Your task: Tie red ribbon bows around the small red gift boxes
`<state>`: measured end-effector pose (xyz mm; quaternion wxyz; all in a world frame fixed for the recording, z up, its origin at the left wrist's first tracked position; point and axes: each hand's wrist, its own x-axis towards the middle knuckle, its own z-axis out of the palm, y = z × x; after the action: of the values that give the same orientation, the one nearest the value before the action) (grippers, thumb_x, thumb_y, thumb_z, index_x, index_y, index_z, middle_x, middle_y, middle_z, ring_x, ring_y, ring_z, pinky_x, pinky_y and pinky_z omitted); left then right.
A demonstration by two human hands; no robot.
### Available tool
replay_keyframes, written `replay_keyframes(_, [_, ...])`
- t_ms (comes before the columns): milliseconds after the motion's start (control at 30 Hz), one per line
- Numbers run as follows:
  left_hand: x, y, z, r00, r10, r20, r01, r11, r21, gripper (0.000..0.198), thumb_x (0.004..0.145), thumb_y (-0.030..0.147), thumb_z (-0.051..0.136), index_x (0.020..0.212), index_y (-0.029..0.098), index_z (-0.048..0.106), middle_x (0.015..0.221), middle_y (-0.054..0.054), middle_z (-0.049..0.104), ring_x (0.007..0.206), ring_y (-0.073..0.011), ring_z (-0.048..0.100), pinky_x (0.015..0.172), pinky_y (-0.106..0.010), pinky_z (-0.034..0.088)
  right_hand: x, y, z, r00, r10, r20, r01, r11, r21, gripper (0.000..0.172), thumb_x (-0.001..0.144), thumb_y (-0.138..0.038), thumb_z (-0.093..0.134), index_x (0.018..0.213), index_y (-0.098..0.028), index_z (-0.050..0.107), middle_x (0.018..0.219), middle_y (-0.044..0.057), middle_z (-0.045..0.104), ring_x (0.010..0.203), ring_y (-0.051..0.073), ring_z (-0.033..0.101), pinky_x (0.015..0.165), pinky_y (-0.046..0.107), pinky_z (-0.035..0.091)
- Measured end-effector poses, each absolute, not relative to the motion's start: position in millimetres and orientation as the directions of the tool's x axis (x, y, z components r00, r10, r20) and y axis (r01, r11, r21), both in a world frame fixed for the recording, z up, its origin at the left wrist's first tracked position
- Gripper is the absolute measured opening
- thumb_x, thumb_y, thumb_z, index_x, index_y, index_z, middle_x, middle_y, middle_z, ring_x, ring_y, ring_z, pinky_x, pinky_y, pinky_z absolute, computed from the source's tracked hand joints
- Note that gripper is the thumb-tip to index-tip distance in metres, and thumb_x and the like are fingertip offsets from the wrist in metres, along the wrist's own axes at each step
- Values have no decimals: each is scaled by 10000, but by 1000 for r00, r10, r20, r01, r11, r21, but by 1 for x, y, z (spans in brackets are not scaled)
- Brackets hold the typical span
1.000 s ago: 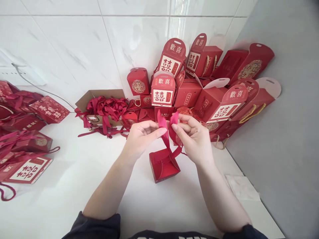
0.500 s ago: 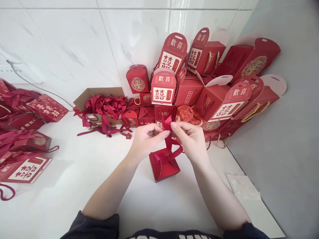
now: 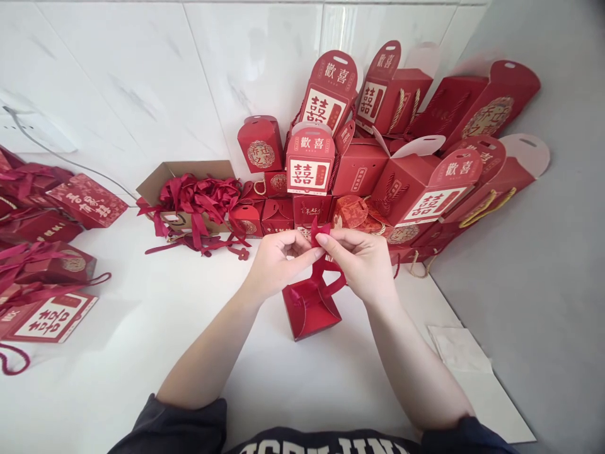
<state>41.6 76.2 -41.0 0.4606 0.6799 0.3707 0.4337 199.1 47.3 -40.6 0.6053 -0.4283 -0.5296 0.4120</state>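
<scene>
Hands drew together since earlier frame, left hand (image 3: 282, 268) and right hand (image 3: 358, 261) almost meeting. Fingers narrow, both pinching red satin ribbon (image 3: 316, 232) between thumb and forefinger. Ribbon ran down to red gift box (image 3: 312, 321), which stood on white counter (image 3: 118, 366) just below hands. Behind box, stacked red gift boxes (image 3: 309, 157). Left of box, cardboard carton (image 3: 189, 170) holding loose ribbons (image 3: 198, 198). Right of box, folded white paper (image 3: 458, 350).

A closed red gift box (image 3: 309, 312) sits under its looped crimson ribbon (image 3: 327, 270).
</scene>
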Motion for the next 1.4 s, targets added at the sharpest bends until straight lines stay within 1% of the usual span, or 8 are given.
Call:
replay_keyframes(67, [32, 87, -45, 465, 838, 284, 38, -339, 940, 205, 783, 334, 714, 868, 181, 607, 861, -27, 622, 805, -152, 591, 765, -302, 488, 201, 48, -40, 108, 942, 318, -36, 323, -946, 106, 785, -315, 731, 789, -213, 758, 741, -5, 739, 675, 141, 680, 637, 254, 560])
replay_keyframes(167, [19, 105, -60, 732, 601, 321, -156, -310, 938, 537, 753, 425, 725, 1220, 240, 535, 1264, -112, 558, 1197, -283, 524, 1043, -460, 401, 205, 48, -36, 143, 914, 379, -30, 387, -922, 97, 787, -314, 733, 780, -218, 749, 727, -10, 726, 665, 137, 668, 638, 264, 557])
replay_keyframes(267, [12, 114, -79, 900, 371, 229, -128, -277, 952, 786, 679, 407, 792, 1367, 256, 445, 1405, -131, 475, 1335, -337, 412, 1125, -510, 305, 208, 47, -28, 174, 869, 464, -28, 475, -880, 70, 795, -289, 728, 767, -225, 737, 744, -11, 721, 697, 148, 673, 661, 283, 559])
replay_keyframes(567, [15, 98, -109, 888, 459, 2, 157, -308, 938, 758, 650, 343, 823, 1326, 228, 501, 1316, -111, 578, 1274, -313, 499, 1113, -458, 338, 209, 41, -2, 210, 724, 657, 50, 663, -747, 95, 813, -203, 705, 723, -233, 695, 775, -19, 705, 775, 173, 692, 752, 337, 566])
replay_keyframes(900, [15, 84, -122, 865, 498, 65, 13, -150, 989, 564, 718, 255, 779, 1229, 182, 552, 1243, -160, 614, 1188, -290, 560, 1039, -469, 418, 206, 51, -5, 203, 715, 669, 38, 677, -735, 108, 825, -235, 702, 718, -223, 685, 768, -22, 698, 757, 145, 667, 725, 307, 549])
replay_keyframes(1067, [16, 88, -120, 861, 502, 78, 85, -294, 952, 382, 728, 310, 770, 1081, 188, 691, 1198, -121, 666, 1198, -279, 550, 1124, -473, 314, 204, 50, 0, 191, 758, 624, 43, 629, -776, 137, 817, -295, 710, 697, -234, 687, 753, -22, 690, 734, 145, 655, 707, 303, 549])
replay_keyframes(1233, [16, 90, -112, 872, 475, 113, 83, -372, 924, 209, 740, 342, 758, 889, 197, 745, 1108, -104, 711, 1135, -266, 568, 1042, -433, 403, 208, 45, 4, 102, 796, 596, 49, 595, -802, 145, 804, -376, 714, 721, -258, 709, 800, -2, 711, 806, 190, 677, 720, 342, 563])
replay_keyframes(1400, [18, 88, -105, 881, 458, 117, 148, -502, 852, 363, 716, 351, 779, 1054, 225, 734, 1066, -85, 719, 1068, -251, 564, 1009, -390, 403, 221, 34, -4, -123, 832, 542, 29, 549, -836, 127, 773, -348, 746, 714, -238, 720, 818, 11, 717, 702, 167, 664, 608, 313, 546])
